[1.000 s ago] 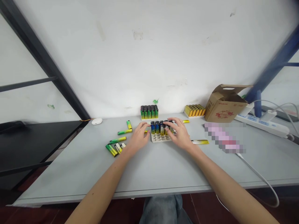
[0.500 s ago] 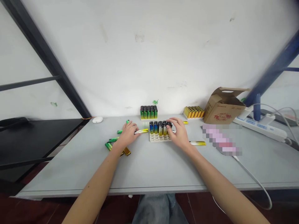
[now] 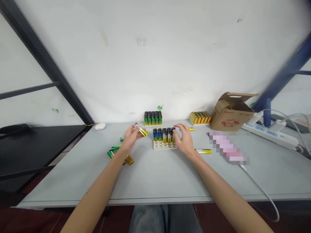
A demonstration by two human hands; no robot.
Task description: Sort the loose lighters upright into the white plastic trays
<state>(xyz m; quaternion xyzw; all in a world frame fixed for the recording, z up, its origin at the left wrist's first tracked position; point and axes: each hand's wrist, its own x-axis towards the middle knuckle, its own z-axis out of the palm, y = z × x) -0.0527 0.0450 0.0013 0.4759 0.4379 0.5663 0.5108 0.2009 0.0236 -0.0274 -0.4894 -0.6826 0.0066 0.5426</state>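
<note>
Left hand (image 3: 130, 138) pinches a glossy lighter (image 3: 143, 131) at the holed tray's (image 3: 165, 147) nine o'clock; right hand (image 3: 186, 139) half-curls at three, grasp unclear.

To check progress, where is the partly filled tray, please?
The partly filled tray sits centrally in the head view, between the left hand and right hand.

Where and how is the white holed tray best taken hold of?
Probably hold the white tray by its left and right ends, coming from both sides, kept level: it is shallow and wide, and upright lighters stand in its back rows, rising well above it.
</note>
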